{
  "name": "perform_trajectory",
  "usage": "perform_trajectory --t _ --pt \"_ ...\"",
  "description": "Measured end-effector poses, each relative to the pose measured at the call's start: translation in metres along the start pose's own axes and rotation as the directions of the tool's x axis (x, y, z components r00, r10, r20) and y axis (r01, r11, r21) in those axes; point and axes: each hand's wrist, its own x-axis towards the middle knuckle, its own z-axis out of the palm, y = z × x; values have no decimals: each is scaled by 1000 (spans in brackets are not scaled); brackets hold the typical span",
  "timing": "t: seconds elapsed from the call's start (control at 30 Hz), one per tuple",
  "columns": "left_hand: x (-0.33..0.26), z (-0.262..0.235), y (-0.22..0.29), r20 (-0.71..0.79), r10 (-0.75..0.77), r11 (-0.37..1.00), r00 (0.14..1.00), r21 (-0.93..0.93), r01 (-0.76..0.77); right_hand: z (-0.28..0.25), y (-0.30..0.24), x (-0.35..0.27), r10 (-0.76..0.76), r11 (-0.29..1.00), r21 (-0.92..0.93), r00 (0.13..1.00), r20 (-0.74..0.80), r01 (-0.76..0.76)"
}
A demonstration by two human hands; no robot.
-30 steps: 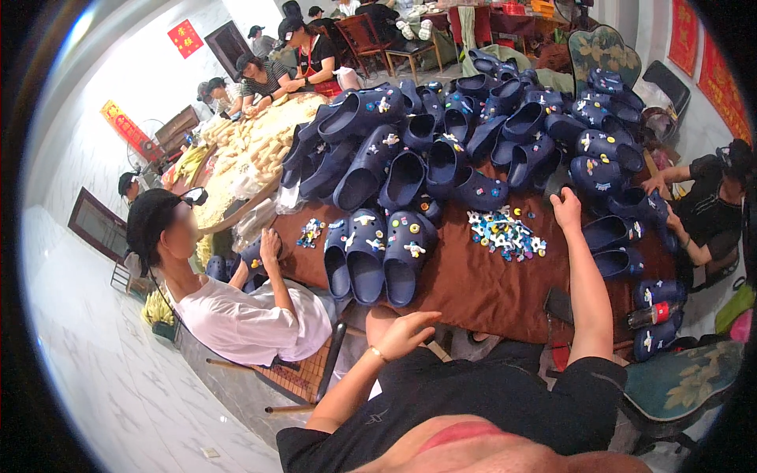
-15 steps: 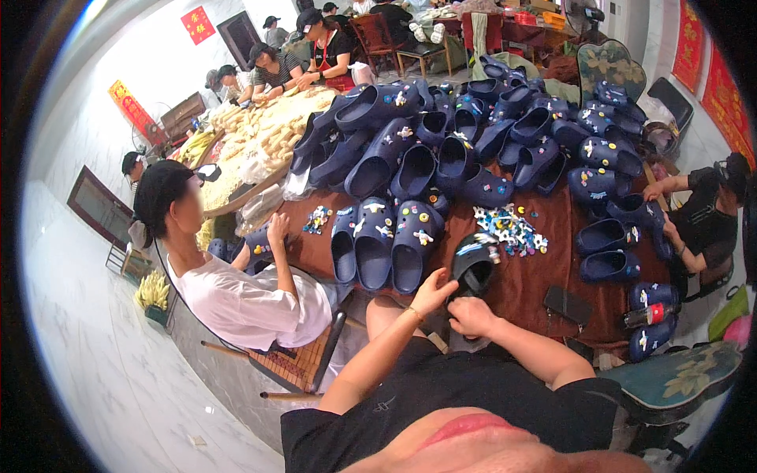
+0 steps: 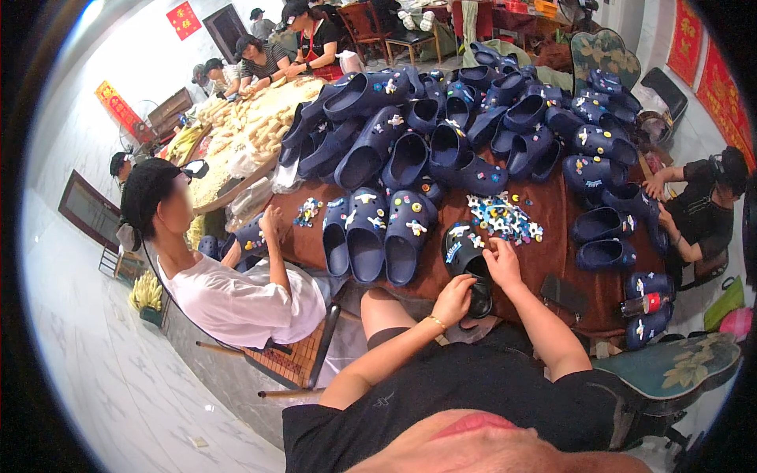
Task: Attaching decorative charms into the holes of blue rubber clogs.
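A dark clog (image 3: 462,251) with white and coloured charms on its toe is between my hands at the table's near edge, its toe pointing away from me. My left hand (image 3: 455,299), a bracelet at its wrist, grips the clog by its heel end. My right hand (image 3: 503,264) has its fingers bent against the clog's right side, near the opening; the fingertips are partly hidden. Just beyond the clog lies a loose pile of colourful charms (image 3: 509,219). Several decorated navy clogs (image 3: 367,240) stand in a row to the left.
A large heap of navy clogs (image 3: 410,158) covers the far side of the brown cloth (image 3: 512,285). A smaller charm pile (image 3: 307,211) lies left. A black pouch (image 3: 564,293) and bottle (image 3: 643,304) are at right. Co-workers sit left (image 3: 229,292) and right (image 3: 698,209), each handling clogs.
The clog has turned so its charm-covered toe shows more clearly. My right hand has moved from the near end up along its right side; my left hand has shifted to the heel end.
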Motion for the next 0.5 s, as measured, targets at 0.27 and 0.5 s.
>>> perform_trajectory --t 0.27,0.5 --pt "-3 5 -10 -56 -214 977 975 -4 214 29 4 -26 253 967 -78 923 290 -241" --pt "-14 -9 -11 1 -366 927 930 84 365 48 5 -53 229 973 -84 927 298 -213"
